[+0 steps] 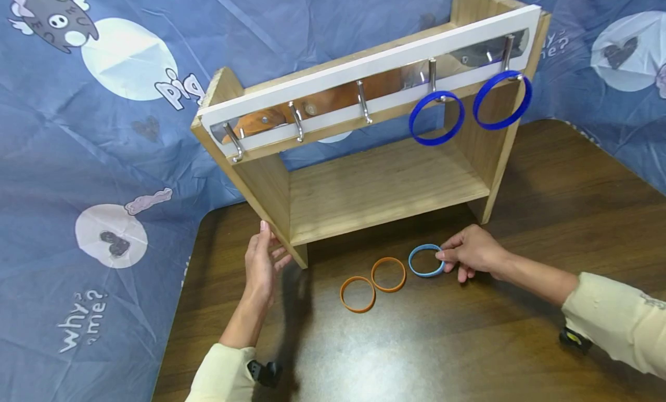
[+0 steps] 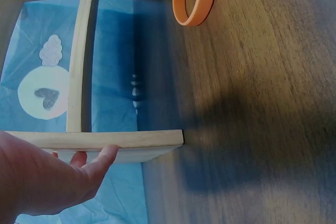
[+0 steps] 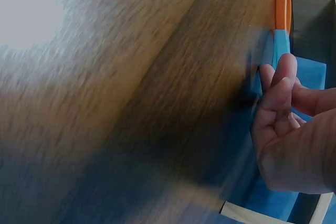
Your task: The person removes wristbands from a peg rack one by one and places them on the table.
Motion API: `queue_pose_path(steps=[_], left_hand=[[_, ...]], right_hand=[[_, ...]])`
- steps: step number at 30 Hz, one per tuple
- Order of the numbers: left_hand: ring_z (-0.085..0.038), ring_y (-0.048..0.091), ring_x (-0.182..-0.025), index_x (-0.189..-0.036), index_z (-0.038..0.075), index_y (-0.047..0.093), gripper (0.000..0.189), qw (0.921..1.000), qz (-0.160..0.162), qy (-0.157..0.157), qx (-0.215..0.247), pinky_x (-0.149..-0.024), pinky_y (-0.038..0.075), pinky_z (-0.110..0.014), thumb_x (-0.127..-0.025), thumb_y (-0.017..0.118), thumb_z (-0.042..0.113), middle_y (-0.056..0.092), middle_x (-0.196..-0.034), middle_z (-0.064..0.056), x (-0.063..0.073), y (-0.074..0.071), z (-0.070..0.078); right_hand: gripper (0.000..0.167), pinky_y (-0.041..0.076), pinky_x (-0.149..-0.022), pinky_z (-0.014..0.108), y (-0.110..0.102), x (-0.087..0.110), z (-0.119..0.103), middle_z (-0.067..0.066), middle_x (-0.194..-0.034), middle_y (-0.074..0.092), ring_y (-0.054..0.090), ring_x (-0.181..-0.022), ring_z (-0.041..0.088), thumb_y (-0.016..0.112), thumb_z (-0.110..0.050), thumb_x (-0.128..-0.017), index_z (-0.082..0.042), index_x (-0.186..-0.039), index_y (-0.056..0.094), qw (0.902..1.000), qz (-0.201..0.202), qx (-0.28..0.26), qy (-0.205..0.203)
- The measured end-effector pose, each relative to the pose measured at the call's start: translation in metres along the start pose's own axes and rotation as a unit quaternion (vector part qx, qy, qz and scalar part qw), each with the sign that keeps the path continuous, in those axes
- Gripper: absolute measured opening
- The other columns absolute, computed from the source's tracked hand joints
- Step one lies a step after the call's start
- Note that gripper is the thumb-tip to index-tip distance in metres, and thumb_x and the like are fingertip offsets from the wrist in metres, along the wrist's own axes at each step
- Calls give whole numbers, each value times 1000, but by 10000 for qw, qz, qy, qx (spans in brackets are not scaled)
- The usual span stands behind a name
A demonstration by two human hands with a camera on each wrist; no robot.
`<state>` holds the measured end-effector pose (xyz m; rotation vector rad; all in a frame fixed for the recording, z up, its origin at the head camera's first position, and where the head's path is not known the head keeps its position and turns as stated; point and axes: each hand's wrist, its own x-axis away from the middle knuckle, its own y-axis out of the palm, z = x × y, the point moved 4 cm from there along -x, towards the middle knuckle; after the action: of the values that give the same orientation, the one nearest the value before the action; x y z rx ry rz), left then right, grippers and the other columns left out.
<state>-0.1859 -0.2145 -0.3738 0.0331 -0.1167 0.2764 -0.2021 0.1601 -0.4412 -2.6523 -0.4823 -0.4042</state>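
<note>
My right hand (image 1: 473, 251) pinches the right edge of a light blue silicone wristband (image 1: 418, 273) between thumb and fingers, close over the table. In the right wrist view the hand (image 3: 289, 124) covers most of that light blue wristband (image 3: 281, 45). To its left lie two orange wristbands (image 1: 388, 290) (image 1: 357, 311), side by side. My left hand (image 1: 261, 266) rests against the left side panel of a wooden rack (image 1: 385, 179); in the left wrist view its fingertips (image 2: 109, 153) touch the panel's outer face.
Across the rack's top runs a white hook board (image 1: 374, 49) with several metal hooks. Two dark blue wristbands (image 1: 436, 140) (image 1: 502, 126) hang from the two rightmost hooks. The rack stands on a dark wooden table (image 1: 468, 344) before a blue printed cloth (image 1: 47, 159).
</note>
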Motion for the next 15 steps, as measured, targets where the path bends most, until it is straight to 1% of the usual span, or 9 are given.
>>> queue_pose_path(steps=[5,9,12,15], left_hand=[[-25,54,-100,-114,4,40,48,10000,-7,10,-10,-95,45,-44,-100,38,50,43,-113,-14,0,0,0],[-25,54,-100,-113,4,41,48,10000,-4,17,-8,-96,45,-46,-100,38,51,43,-113,-14,0,0,0],[-26,54,-101,-112,5,41,47,10000,1,12,-4,-96,44,-46,-100,38,51,43,-113,-14,1,0,0],[-25,54,-100,-112,5,41,47,10000,-1,10,-3,-96,44,-46,-100,38,51,42,-113,-14,1,0,0]], right_hand=[[37,42,-38,24,-3,1,1,10,-68,69,56,-39,13,67,-15,-91,10,-117,61,9988,160,451,-44],[35,42,-38,27,-7,5,-3,8,-70,70,55,-39,15,68,-18,-91,8,-115,64,9968,362,683,-201],[35,43,-39,26,-9,9,-10,8,-73,71,56,-40,15,68,-20,-91,7,-114,65,9972,391,520,-360],[41,44,-43,26,-14,14,-20,11,-79,72,57,-42,14,68,-24,-91,6,-119,62,9983,333,68,-469]])
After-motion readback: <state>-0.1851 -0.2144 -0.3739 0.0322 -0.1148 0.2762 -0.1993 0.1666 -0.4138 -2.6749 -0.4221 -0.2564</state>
